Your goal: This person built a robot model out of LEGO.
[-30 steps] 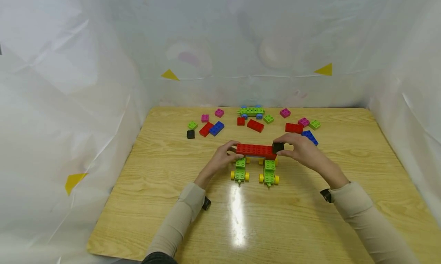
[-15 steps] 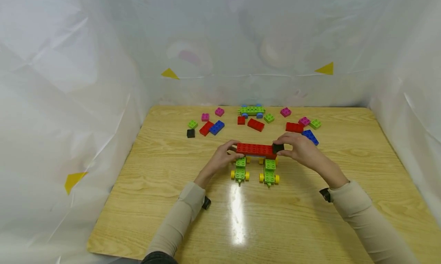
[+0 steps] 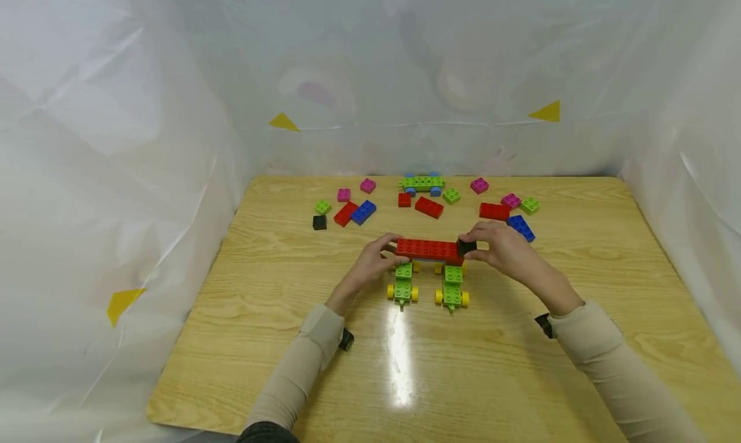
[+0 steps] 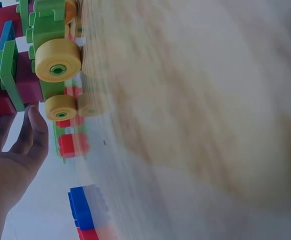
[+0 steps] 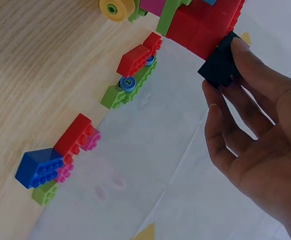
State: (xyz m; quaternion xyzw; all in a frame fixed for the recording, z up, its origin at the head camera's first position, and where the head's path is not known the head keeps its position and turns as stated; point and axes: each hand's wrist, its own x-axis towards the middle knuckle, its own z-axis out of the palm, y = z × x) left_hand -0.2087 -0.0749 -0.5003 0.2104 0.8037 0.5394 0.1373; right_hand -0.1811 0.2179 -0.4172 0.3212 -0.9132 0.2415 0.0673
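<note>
1. Since the earlier head views, we see almost no change: both hands and the build hold their places, with only a slight shift of view. We judge this a pause for aligning or pressing.
2. Our left hand (image 3: 370, 263) has its thumb and fingers clamped on one end of the red beam (image 3: 427, 249), which spans two green wheeled bases (image 3: 452, 295).
3. Our right hand (image 3: 506, 249) pinches a black block (image 5: 216, 70) against the beam's other end; we cannot tell whether it is attached.
4. We see no containers; loose bricks (image 3: 363, 212) lie directly on the table (image 3: 260, 295).
</note>
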